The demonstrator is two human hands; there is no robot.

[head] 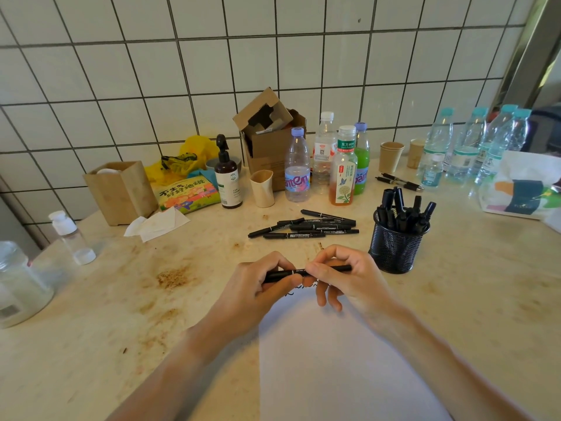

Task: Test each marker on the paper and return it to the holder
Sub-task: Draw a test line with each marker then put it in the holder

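Observation:
Both hands hold one black marker (pixel 296 272) level above the top edge of the white paper (pixel 334 360). My left hand (pixel 261 287) grips its left end, and my right hand (pixel 340 275) pinches its right part. A few scribbled ink marks show on the paper just under my fingers. Behind my hands, a loose pile of several black markers (pixel 306 227) lies on the counter. To the right of my right hand stands the black mesh holder (pixel 394 247) with several markers upright in it.
Bottles (pixel 297 168), paper cups (pixel 391 156) and a cardboard box (pixel 267 138) line the tiled wall. Two pens (pixel 400 182) lie behind the holder. A wooden box (pixel 121 189), tissues (pixel 158 223) and a jar (pixel 18 287) sit at the left; a tissue pack (pixel 522 189) sits at the right.

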